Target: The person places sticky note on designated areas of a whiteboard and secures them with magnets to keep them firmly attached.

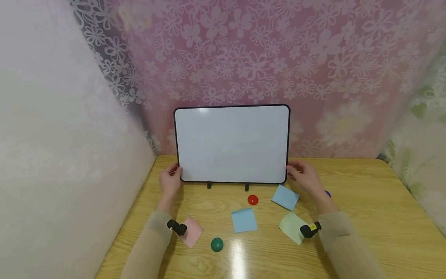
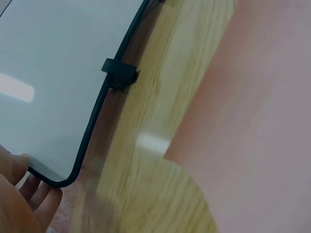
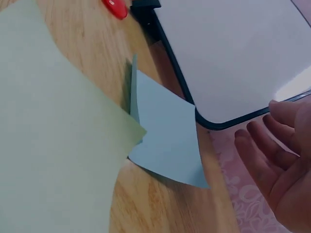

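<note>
A whiteboard (image 1: pixel 231 145) with a black rim stands at the back of the table, upright on two small black feet (image 1: pixel 246 186). My left hand (image 1: pixel 170 181) grips its lower left edge; in the left wrist view the thumb (image 2: pixel 19 164) lies on the front and the other fingers go behind. At the lower right edge, my right hand (image 1: pixel 306 179) pinches the rim. Seen from the right wrist, the thumb tip (image 3: pixel 277 108) is against the rim, while the other fingers lie beyond it, partly bent.
Two blue sticky notes (image 1: pixel 244 220), a pink one (image 1: pixel 192 232) and a pale green one (image 1: pixel 292 227) lie before the board. A red round disc (image 1: pixel 253 200) and a green one (image 1: pixel 217 244) sit among them; a blue disc (image 1: pixel 328 193) is partly hidden by the right wrist.
</note>
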A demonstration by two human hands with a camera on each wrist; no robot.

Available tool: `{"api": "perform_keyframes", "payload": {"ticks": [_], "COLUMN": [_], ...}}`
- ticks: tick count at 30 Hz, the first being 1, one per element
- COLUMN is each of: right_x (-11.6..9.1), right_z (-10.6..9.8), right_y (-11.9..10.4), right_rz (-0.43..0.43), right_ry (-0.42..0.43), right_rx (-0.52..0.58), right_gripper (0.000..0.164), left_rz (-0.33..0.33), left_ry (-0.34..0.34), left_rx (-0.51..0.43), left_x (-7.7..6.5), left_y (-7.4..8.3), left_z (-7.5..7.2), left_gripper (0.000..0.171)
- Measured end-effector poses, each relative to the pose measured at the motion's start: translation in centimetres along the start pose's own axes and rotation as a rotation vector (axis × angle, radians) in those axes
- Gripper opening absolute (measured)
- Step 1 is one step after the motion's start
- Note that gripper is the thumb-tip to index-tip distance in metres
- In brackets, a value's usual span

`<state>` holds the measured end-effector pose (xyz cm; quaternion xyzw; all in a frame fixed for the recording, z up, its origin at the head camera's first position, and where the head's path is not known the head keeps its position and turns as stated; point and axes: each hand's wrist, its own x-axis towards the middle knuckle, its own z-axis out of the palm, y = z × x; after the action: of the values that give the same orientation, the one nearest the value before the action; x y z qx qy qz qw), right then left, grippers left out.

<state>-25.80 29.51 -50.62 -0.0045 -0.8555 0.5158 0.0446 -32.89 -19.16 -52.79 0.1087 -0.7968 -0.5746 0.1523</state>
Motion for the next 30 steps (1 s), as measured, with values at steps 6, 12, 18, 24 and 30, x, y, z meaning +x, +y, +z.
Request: {"api": "perform_keyframes", "payload": {"ticks": [6,12,18,24,30], "right_x": [-2.2,-3.6,-4.3,-4.9,-5.6], "right_z": [-0.5,-0.9,-0.6,-0.4,-0.7], "right_y": [-0.3,-0.5,-0.5,-0.7,-0.4], "right_rz": [0.025,0.025,0.017,0.011,-0.011], "right_ry": [0.025,0.018,-0.015,-0.050,-0.067], "right_rx": [-0.057,-0.116,-0.122,-0.131,-0.149], "right_gripper": [0.055,0.053,0.052,0.052,0.051], "left_rz": [-0.006,0.018,0.082,0.154,0.263], "left_ry": [-0.026,-0.031,-0.072,-0.143,-0.195], "left_rx": [-0.070,-0.141,-0.121,-0.071,-0.008], "left_x": [-1.4,-3.9,-5.5,-7.1,-8.0], "left_y": [0.5,1.5,2.3,2.7,2.7], "left_z": [-0.5,-1.0,-0.9,-0.4,-0.3], "left_gripper": [0.043,0.046,0.046,0.047,0.045]}}
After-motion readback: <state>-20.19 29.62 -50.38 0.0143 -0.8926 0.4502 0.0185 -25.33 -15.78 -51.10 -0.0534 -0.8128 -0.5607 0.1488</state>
